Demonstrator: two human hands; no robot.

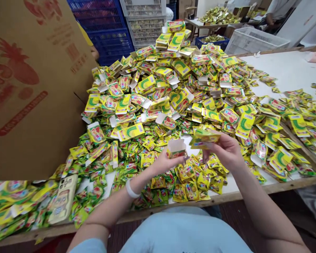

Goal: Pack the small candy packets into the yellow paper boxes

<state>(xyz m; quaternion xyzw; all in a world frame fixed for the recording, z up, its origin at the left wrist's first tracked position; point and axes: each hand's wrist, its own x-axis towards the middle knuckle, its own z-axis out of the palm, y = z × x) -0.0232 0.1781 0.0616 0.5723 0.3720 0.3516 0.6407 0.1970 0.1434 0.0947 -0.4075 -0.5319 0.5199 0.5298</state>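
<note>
My left hand (166, 162) is closed around a small candy box (176, 154), its white end flap standing up. Just to the right, my right hand (228, 151) pinches yellow-and-green candy packets (204, 138), held beside the box and apart from it. Below both hands lie loose yellow packets (191, 191) and green packets (158, 198) near the table's front edge. Behind them rises a large heap of yellow candy boxes (147, 84), many with white flaps open.
A big cardboard carton (37, 105) blocks the left side. A phone in a cream case (64, 200) lies on packets at front left. Blue crates (112, 44) and white crates (147, 28) are stacked behind. At the upper right sits a person, partly visible, beyond a white basket (256, 40).
</note>
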